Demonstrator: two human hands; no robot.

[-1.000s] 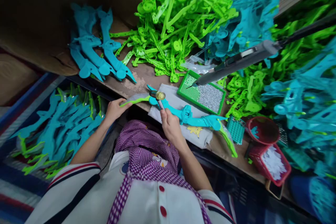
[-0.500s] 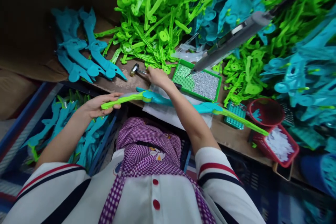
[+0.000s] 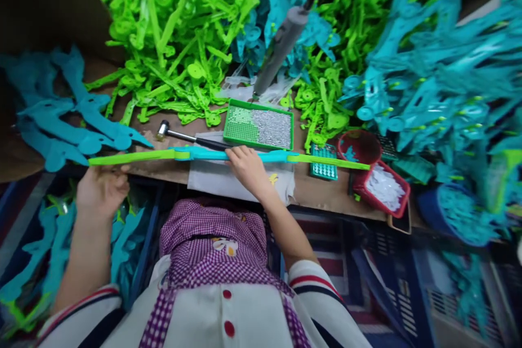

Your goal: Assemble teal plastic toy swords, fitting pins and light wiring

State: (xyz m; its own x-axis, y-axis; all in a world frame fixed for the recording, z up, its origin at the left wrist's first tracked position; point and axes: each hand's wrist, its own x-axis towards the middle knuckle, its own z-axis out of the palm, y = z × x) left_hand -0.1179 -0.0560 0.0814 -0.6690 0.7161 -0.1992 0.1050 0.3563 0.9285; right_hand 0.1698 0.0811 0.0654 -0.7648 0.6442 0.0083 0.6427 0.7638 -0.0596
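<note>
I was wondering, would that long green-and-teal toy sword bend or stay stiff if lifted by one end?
The sword is long, thin plastic, so it probably flexes a bit and droops at the far tip. It looks light for its length; the left hand holds one end and the right hand steadies the middle. Its glossy surface may slide easily on the cloth.

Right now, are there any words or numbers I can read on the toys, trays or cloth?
None can be read.
Cloth under the long toy: only a small yellow picture, no letters.
Green tray: shiny bits, no label.
Red box: no label.
</note>
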